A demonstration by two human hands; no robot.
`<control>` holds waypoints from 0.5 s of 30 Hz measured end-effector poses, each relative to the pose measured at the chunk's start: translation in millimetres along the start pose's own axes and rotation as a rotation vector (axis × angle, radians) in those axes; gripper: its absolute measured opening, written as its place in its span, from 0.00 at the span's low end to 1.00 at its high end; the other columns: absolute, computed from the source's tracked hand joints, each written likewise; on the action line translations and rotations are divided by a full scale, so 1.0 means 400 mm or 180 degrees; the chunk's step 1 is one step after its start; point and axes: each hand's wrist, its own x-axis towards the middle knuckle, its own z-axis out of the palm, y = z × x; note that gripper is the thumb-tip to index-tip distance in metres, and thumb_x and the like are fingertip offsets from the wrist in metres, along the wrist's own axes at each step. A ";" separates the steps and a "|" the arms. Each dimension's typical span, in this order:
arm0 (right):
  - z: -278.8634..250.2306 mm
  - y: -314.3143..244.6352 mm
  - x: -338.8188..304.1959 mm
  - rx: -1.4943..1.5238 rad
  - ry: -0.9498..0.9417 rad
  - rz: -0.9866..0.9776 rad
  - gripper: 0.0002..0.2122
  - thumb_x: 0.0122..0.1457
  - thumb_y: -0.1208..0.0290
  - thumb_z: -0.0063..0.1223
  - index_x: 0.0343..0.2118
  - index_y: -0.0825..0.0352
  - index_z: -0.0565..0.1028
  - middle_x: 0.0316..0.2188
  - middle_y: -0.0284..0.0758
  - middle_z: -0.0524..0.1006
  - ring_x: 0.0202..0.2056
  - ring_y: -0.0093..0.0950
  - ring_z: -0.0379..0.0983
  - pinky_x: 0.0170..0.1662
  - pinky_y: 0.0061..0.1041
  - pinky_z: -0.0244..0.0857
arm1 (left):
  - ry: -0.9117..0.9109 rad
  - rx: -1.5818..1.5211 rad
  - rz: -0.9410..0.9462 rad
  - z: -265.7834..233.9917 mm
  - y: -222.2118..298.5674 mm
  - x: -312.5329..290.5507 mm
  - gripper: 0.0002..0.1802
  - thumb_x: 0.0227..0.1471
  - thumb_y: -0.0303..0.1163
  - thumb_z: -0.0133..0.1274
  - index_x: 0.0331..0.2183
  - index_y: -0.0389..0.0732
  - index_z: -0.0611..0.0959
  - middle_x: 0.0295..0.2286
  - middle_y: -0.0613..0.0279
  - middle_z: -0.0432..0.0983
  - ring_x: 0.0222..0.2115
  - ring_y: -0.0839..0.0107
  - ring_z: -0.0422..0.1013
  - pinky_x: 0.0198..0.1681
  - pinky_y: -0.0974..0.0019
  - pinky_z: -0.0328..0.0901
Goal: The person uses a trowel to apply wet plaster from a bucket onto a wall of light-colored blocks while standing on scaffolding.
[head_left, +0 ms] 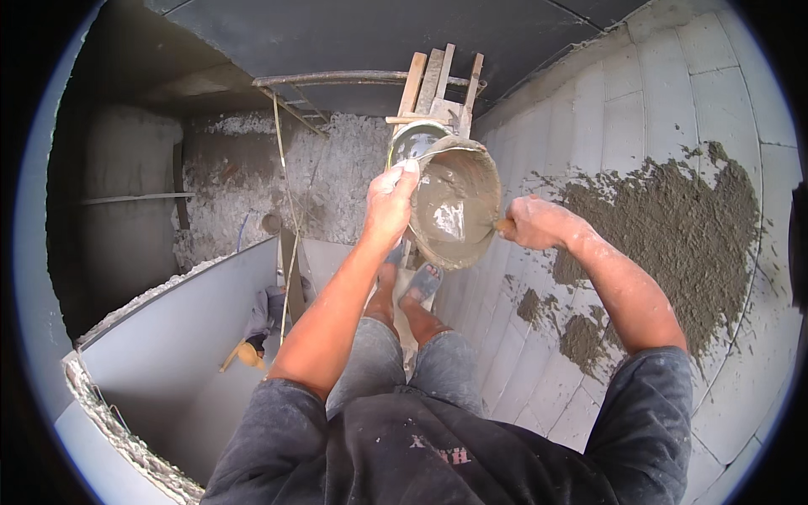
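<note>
One person (pixel 266 313) shows small at lower left; further along, our left hand (pixel 391 206) is closed on the left rim of a bucket (pixel 485 164) holding wet grey mortar (pixel 454 220) in front of us; at its right edge our right hand (pixel 536 222) curls round an orange handle (pixel 505 225); rightmost, rough plaster (pixel 673 227) partly covers the wall (pixel 589 135).

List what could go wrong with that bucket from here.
The left hand grips the bucket by its rim; if that hold slips, wet mortar might spill onto the open-toed sandals below. Clumps might also drop off the rough patch on the wall.
</note>
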 end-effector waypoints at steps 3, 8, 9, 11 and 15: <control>0.041 -0.054 -0.054 0.1390 -0.0297 0.0403 0.16 0.63 0.60 0.56 0.37 0.70 0.84 0.32 0.51 0.83 0.39 0.47 0.82 0.43 0.44 0.74 | 0.0028 -0.0151 0.0001 -0.018 -0.012 -0.042 0.23 0.68 0.46 0.53 0.44 0.33 0.85 0.37 0.65 0.81 0.37 0.77 0.73 0.43 0.70 0.69; 0.076 -0.132 -0.183 0.0329 0.1425 0.0356 0.12 0.61 0.68 0.56 0.42 0.70 0.80 0.36 0.48 0.83 0.41 0.44 0.83 0.47 0.43 0.73 | 0.0008 -0.0512 -0.0095 -0.040 0.077 -0.090 0.24 0.68 0.48 0.52 0.47 0.33 0.83 0.41 0.59 0.83 0.39 0.73 0.78 0.45 0.66 0.73; 0.073 -0.132 -0.189 0.0348 0.1458 0.0390 0.12 0.61 0.68 0.56 0.42 0.70 0.80 0.36 0.48 0.83 0.41 0.44 0.83 0.47 0.43 0.73 | -0.0041 -0.0495 -0.0091 -0.029 0.093 -0.096 0.24 0.68 0.48 0.52 0.47 0.33 0.83 0.41 0.59 0.83 0.39 0.73 0.78 0.45 0.66 0.73; 0.035 -0.127 -0.176 -0.0479 0.2051 0.0874 0.09 0.59 0.71 0.54 0.39 0.69 0.78 0.32 0.45 0.82 0.37 0.41 0.83 0.43 0.41 0.75 | -0.0220 -0.0317 -0.0153 -0.004 0.127 -0.106 0.25 0.68 0.48 0.53 0.47 0.33 0.83 0.41 0.59 0.83 0.40 0.73 0.77 0.46 0.65 0.72; -0.038 -0.178 -0.213 -0.1291 0.2475 0.0184 0.08 0.57 0.73 0.52 0.40 0.66 0.75 0.33 0.41 0.81 0.36 0.40 0.82 0.39 0.38 0.76 | -0.0327 -0.0043 0.0087 0.041 0.193 -0.099 0.24 0.68 0.48 0.53 0.46 0.34 0.84 0.42 0.60 0.83 0.41 0.72 0.77 0.47 0.64 0.72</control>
